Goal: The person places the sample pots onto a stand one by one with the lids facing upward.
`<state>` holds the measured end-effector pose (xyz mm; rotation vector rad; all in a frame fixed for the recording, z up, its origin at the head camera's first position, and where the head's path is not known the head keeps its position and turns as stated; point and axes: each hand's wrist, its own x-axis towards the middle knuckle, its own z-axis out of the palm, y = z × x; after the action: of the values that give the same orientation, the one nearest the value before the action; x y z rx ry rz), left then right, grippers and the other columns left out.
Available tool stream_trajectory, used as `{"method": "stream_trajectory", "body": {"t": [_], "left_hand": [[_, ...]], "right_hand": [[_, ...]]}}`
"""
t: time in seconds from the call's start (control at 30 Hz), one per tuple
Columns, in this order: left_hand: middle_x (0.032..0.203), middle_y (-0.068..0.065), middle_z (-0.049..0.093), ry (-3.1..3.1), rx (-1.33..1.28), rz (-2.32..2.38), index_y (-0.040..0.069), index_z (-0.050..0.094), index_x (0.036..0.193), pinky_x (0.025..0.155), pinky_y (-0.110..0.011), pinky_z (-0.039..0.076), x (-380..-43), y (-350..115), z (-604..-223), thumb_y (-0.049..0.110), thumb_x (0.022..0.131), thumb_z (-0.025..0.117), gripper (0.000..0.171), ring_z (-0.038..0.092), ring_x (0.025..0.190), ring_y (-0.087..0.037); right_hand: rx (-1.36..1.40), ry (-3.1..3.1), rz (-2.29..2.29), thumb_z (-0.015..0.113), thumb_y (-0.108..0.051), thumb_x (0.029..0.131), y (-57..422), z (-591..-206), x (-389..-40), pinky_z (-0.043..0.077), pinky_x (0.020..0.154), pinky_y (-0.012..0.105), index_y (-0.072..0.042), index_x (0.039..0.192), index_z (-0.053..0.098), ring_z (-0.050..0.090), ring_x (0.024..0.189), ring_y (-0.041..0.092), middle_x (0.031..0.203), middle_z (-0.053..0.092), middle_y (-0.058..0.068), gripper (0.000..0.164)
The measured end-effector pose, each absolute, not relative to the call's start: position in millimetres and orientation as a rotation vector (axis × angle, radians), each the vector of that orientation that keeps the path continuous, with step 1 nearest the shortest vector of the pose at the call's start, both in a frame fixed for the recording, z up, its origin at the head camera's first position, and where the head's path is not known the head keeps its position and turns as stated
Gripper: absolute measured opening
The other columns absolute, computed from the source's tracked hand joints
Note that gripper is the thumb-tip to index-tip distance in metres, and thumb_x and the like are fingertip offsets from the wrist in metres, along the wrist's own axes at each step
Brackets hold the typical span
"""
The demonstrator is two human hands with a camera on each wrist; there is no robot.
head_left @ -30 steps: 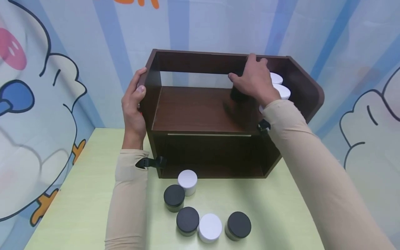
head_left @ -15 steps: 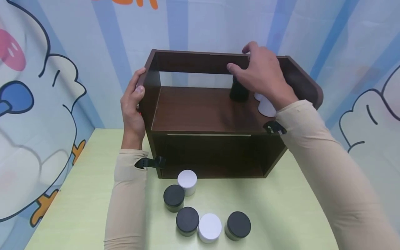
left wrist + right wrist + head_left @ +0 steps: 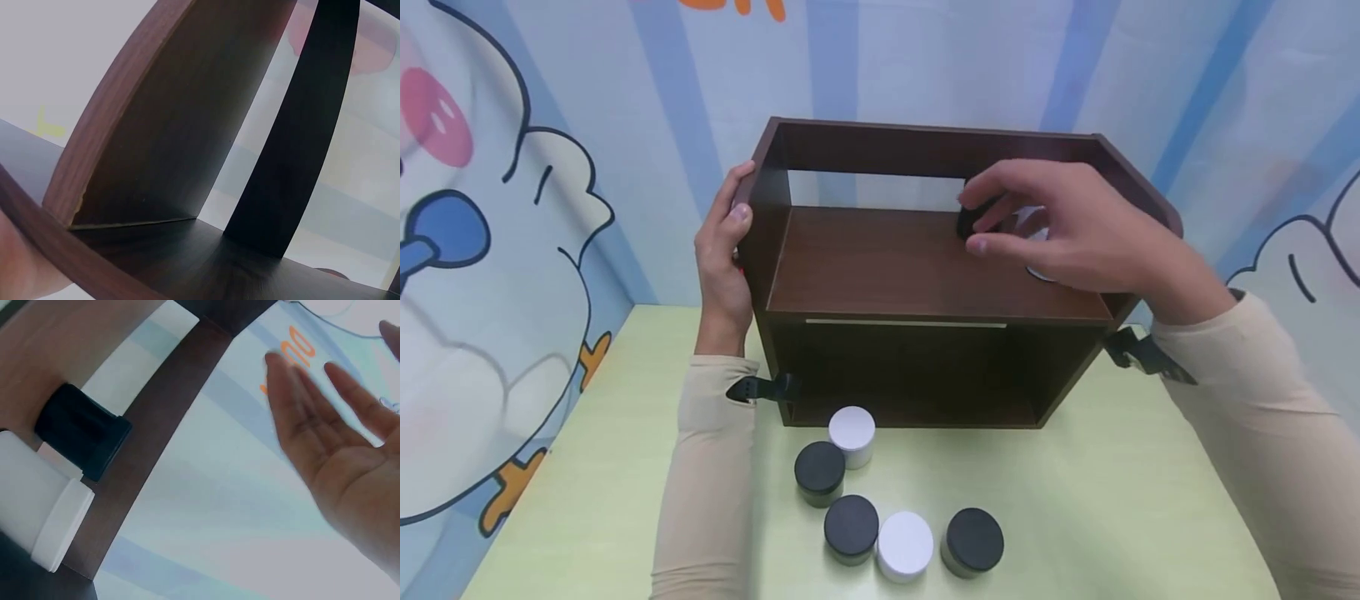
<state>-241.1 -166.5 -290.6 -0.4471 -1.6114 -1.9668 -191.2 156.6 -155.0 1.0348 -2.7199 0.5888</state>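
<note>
Five lidded jars stand upright on the pale green table (image 3: 1097, 508), all near six o'clock from the middle of the head view: a rear white jar (image 3: 852, 435) just in front of the dark brown cabinet (image 3: 910, 375), a left black jar (image 3: 820, 473) close beside it toward seven, a middle black jar (image 3: 851, 529) just past six, a front white jar (image 3: 905, 546) next to that one, and an outer black jar (image 3: 972, 542) between five and six. At about half past nine, the left hand (image 3: 722, 250) grips the cabinet's side panel (image 3: 762, 242), its fingers and thumb at the front edge. Between two and three, the right hand (image 3: 1067, 225) hovers over the upper board (image 3: 865, 262), fingers loosely bent with nothing grasped. Behind these fingers, toward two, an upper black jar (image 3: 81, 428) is partly hidden, and white shows beside it. Seen from the right wrist, that black jar sits at nine o'clock and an upper white jar (image 3: 40, 503) between eight and nine, both standing on the upper board and apart from the hand at three. Each forearm wears a beige sleeve (image 3: 711, 467) and a dark wrist strap (image 3: 763, 389); a blue striped curtain (image 3: 910, 67), with a cartoon figure (image 3: 482, 333) at nine, hangs at twelve.
</note>
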Motion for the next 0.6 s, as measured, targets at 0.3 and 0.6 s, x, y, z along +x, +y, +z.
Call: {"method": "stream_trajectory", "body": {"t": [0.3, 0.6], "left_hand": [[0.142, -0.011, 0.053, -1.611, -0.453, -1.972, 0.024, 0.055, 0.143, 0.091, -0.035, 0.048, -240.7, -165.2, -290.1, 0.034, 0.095, 0.040, 0.051, 0.053, 0.119, -0.025], [0.145, -0.007, 0.052, -1.625, -0.436, -1.973, 0.027, 0.055, 0.143, 0.094, -0.037, 0.047, -240.1, -166.5, -290.5, 0.035, 0.095, 0.040, 0.051, 0.050, 0.124, -0.024]], "right_hand": [[1.396, -2.516, 0.564, 0.081, -0.012, 0.082, 180.1, -174.3, -174.6, 0.055, 0.078, 0.014, -0.016, 0.124, 0.066, 0.064, 0.091, 0.003, 0.112, 0.071, -0.004, 0.045], [1.652, -2.286, 0.944, 0.082, 0.002, 0.075, 191.5, -208.9, -158.9, 0.054, 0.080, 0.017, -0.010, 0.119, 0.068, 0.068, 0.094, 0.004, 0.111, 0.071, -0.001, 0.048]]}}
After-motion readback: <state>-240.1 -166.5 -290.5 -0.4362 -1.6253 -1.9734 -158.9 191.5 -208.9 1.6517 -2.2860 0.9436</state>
